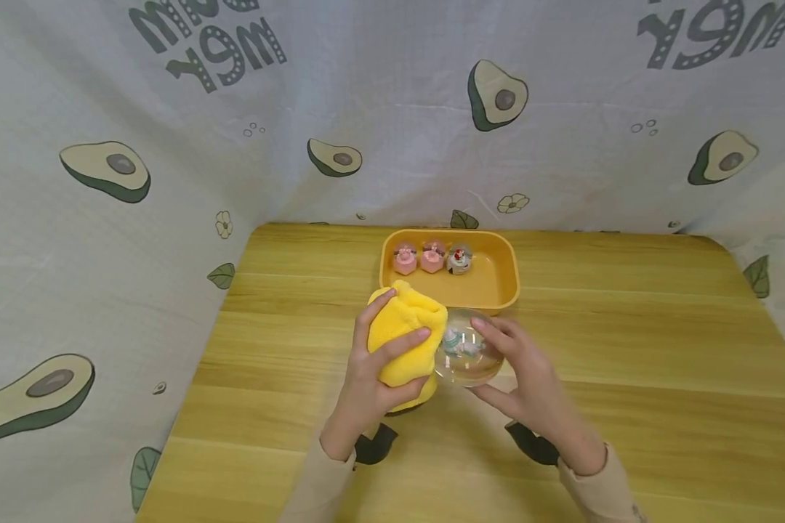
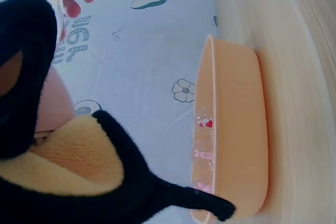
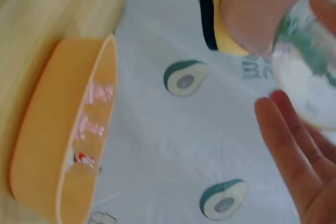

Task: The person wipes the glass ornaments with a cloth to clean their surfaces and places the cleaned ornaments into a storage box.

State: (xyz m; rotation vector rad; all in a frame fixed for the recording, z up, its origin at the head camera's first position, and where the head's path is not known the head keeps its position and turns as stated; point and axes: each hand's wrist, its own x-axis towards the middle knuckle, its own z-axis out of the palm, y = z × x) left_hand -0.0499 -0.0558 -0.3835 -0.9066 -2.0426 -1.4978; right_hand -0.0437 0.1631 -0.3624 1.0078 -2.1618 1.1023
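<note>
My left hand (image 1: 365, 370) grips a bunched yellow cloth (image 1: 399, 321), fingers spread over its front. In the left wrist view the cloth's black edging and a black loop (image 2: 205, 201) show close up. My right hand (image 1: 530, 374) holds a clear globe (image 1: 461, 372) between thumb and fingers, on its right side. Inside the globe is a small white-and-green figure (image 1: 463, 344). The cloth's right side meets the globe's left side in the head view. In the right wrist view the globe (image 3: 307, 90) appears raised, beside the yellow cloth.
Behind the hands, a yellow-orange tray (image 1: 493, 269) stands on the wooden table (image 1: 288, 327). It holds two pink-based clear trinkets (image 1: 405, 260) and a grey-white one (image 1: 459, 261) with red on it, lined up at the left. A white avocado-print curtain (image 1: 405, 109) hangs behind the table.
</note>
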